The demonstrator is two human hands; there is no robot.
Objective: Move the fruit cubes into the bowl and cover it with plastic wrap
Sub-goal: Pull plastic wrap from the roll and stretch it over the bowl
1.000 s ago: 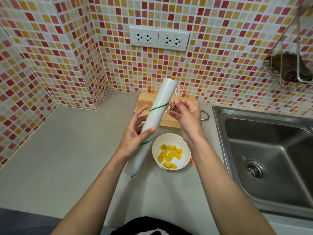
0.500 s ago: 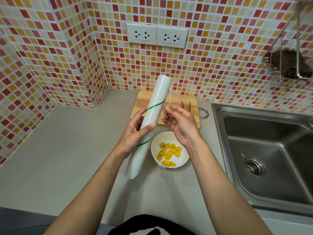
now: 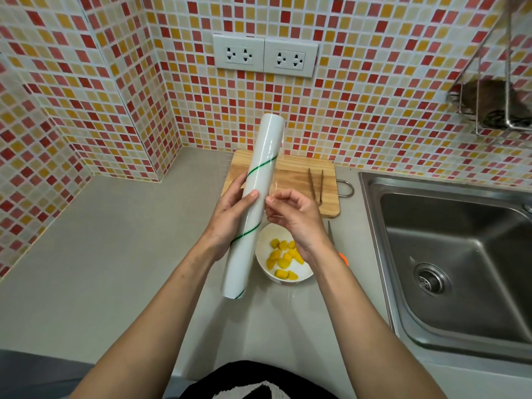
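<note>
A white roll of plastic wrap (image 3: 259, 180) with thin green stripes is held tilted above the counter, its top end leaning away from me. My left hand (image 3: 231, 214) grips the roll around its middle. My right hand (image 3: 293, 214) touches the roll's right side, fingertips pinched on the thin clear film edge. Below both hands sits a white bowl (image 3: 267, 272) holding several yellow fruit cubes (image 3: 283, 259); my right wrist hides part of it.
A wooden cutting board (image 3: 293, 174) lies behind the bowl with wooden tongs (image 3: 316, 184) on it. A knife with an orange handle (image 3: 342, 259) lies right of the bowl. A steel sink (image 3: 454, 263) fills the right side. Tiled walls close the back and left.
My right hand has moved left and down, from holding pulled-out film beside the roll to pinching at the roll's surface. The roll stands slightly more upright.
</note>
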